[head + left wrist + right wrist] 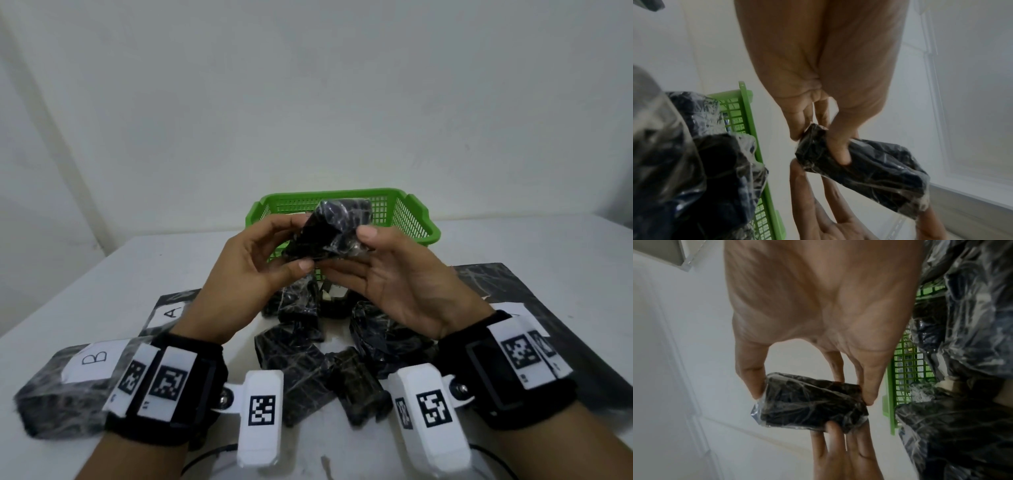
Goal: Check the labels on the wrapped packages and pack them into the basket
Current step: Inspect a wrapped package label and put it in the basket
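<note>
While a plain white wall [308, 85] rises behind it, the white surface [85, 274] carries a green mesh basket [416, 219] toward its far edge. Raised in front of the basket, a small black plastic-wrapped package [329, 233] is pinched from both ends: the left hand [253, 270] and the right hand [404, 277] each clamp it between thumb and fingers. More wrapped packages [308, 363] lie near the front edge. Two at the left carry white labels reading "A" [172, 313] and "B" [94, 358].
</note>
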